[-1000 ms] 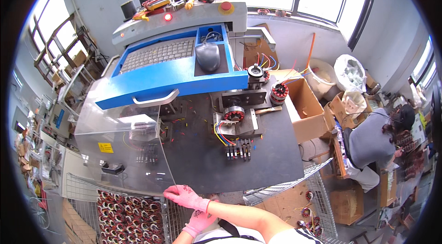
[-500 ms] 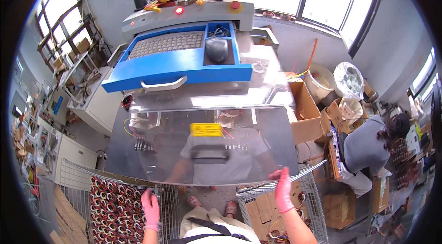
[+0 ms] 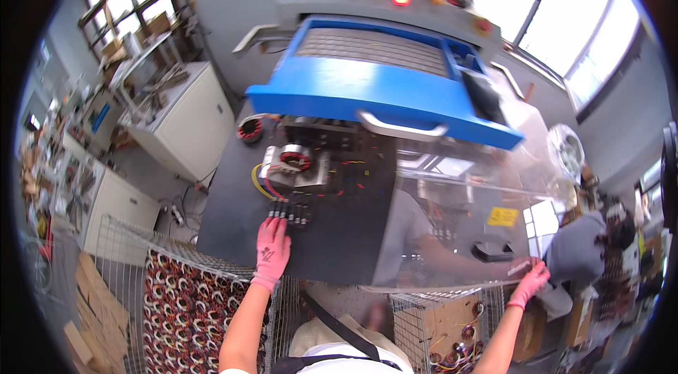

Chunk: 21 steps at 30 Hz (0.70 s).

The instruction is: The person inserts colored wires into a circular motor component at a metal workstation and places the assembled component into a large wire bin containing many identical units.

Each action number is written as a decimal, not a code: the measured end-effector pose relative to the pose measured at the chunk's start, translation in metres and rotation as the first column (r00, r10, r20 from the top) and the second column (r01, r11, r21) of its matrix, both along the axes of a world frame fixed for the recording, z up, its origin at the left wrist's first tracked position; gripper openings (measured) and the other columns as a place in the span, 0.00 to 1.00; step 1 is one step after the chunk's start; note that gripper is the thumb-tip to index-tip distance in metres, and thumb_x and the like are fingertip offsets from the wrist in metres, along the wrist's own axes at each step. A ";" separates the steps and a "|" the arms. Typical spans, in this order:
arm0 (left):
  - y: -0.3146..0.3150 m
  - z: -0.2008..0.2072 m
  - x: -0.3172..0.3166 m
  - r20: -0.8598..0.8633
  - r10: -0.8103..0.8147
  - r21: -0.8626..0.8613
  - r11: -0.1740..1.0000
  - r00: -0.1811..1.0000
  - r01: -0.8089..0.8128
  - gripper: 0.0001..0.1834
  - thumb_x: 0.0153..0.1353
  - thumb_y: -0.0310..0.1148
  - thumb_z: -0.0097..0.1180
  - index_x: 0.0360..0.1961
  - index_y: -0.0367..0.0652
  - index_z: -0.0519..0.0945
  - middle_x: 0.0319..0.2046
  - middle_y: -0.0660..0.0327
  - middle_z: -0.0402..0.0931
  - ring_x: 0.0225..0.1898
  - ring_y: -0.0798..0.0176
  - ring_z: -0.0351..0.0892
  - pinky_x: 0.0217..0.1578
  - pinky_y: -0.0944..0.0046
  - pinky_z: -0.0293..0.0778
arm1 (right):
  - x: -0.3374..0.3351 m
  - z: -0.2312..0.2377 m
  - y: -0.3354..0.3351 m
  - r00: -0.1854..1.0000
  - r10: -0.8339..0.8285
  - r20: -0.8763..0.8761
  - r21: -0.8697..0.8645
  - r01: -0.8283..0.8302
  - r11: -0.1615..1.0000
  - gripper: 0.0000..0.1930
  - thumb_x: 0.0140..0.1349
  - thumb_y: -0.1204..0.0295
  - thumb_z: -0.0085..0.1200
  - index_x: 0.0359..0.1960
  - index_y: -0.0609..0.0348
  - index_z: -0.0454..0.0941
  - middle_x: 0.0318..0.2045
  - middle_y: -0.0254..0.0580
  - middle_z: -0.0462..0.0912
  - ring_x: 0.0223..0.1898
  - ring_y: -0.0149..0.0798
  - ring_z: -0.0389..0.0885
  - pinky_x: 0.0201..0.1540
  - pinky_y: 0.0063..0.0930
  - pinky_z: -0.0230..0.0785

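Note:
My right hand [image 3: 530,282], in a pink glove, is closed on the lower right corner of a clear plastic cover [image 3: 452,261]. The cover has a black handle [image 3: 493,252] and a yellow label [image 3: 502,216], and lies over the right part of the machine's dark worktop [image 3: 346,240]. My left hand [image 3: 272,250], gloved alike, reaches onto the worktop with fingers stretched out. Its fingertips are at a row of small metal clips [image 3: 288,213]; whether they touch is unclear. Beyond them a wound motor stator [image 3: 295,158] sits on a metal fixture, its coloured wires running toward the clips.
Above the worktop juts a blue keyboard drawer [image 3: 367,91] with a silver handle. Another stator [image 3: 250,129] stands at the worktop's left edge. Wire baskets flank my legs, the left one full of stators [image 3: 191,310]. A person in grey [image 3: 579,250] sits at the right.
The clear cover has slid right, baring the left fixture and stator. My right hand has moved right and gripped its corner. My left hand has risen onto the worktop. The view has turned.

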<state>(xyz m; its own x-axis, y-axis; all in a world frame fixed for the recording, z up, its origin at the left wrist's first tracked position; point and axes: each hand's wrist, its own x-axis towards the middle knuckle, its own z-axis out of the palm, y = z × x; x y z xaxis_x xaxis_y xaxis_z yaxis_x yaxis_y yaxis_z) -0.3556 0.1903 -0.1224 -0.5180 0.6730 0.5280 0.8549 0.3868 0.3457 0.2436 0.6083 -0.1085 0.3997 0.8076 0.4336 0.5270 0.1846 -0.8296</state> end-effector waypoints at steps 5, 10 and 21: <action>-0.023 -0.013 -0.030 -0.033 -0.036 -0.023 0.999 0.999 0.036 0.29 0.50 0.30 0.61 0.57 0.41 0.72 0.53 0.53 0.66 0.58 0.46 0.66 0.61 0.47 0.64 | -0.326 0.189 -0.190 0.746 0.648 -0.154 0.137 -0.633 0.762 0.19 0.67 0.63 0.48 0.54 0.64 0.70 0.51 0.44 0.75 0.53 0.37 0.73 0.59 0.35 0.65; -0.026 -0.013 -0.037 0.011 -0.100 -0.036 0.994 0.995 0.100 0.25 0.52 0.32 0.60 0.53 0.40 0.75 0.51 0.54 0.70 0.58 0.48 0.68 0.62 0.48 0.64 | -0.546 0.112 -0.312 0.062 0.974 0.216 -0.204 -0.973 0.107 0.35 0.57 0.66 0.59 0.65 0.65 0.59 0.64 0.61 0.62 0.65 0.58 0.61 0.66 0.48 0.53; -0.034 -0.014 -0.043 0.127 -0.097 -0.027 0.994 0.987 0.101 0.29 0.54 0.34 0.57 0.59 0.41 0.71 0.51 0.56 0.70 0.57 0.53 0.68 0.64 0.53 0.62 | -0.649 0.051 -0.225 0.122 0.969 0.215 -0.163 -0.974 0.158 0.23 0.67 0.64 0.50 0.61 0.62 0.68 0.58 0.47 0.74 0.59 0.45 0.71 0.60 0.35 0.63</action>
